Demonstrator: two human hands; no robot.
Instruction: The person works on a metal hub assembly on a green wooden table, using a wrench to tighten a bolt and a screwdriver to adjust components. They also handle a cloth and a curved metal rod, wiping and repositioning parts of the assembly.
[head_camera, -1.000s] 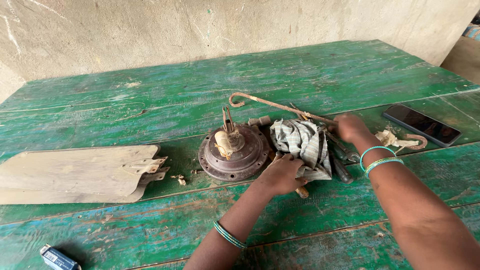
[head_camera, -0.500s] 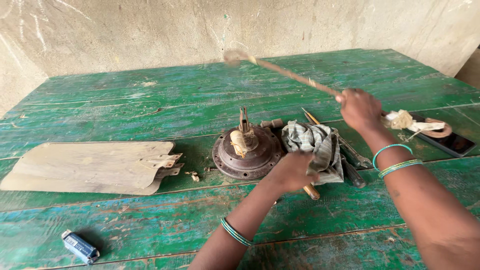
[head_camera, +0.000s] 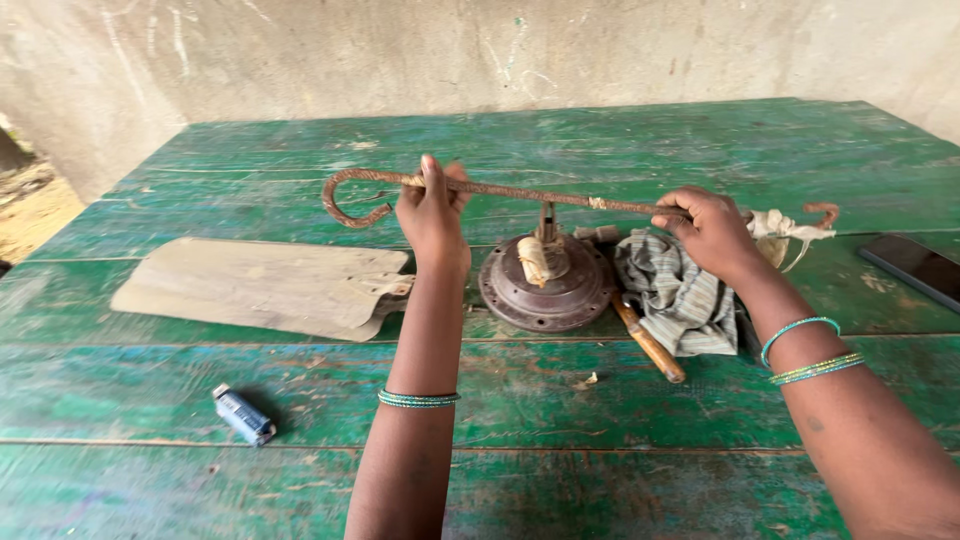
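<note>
I hold a long rusty metal rod (head_camera: 530, 192) with a hooked end level above the table. My left hand (head_camera: 432, 210) grips it near the hook at the left. My right hand (head_camera: 712, 232) grips it near the right end, where a scrap of white cloth (head_camera: 785, 228) is tied. Below the rod sits a round rusty fan motor housing (head_camera: 545, 282) with a short shaft sticking up. To the right of the motor lies a striped grey cloth (head_camera: 680, 295).
Worn fan blades (head_camera: 255, 285) lie flat at the left on the green wooden table (head_camera: 600, 400). A wooden-handled tool (head_camera: 650, 345) rests beside the cloth. A small blue lighter (head_camera: 243, 415) lies near the front left. A dark phone (head_camera: 915, 268) lies at the right edge.
My right hand lifted the rod off the table and swung it level. My left hand left the cloth and took hold of the rod near its hook.
</note>
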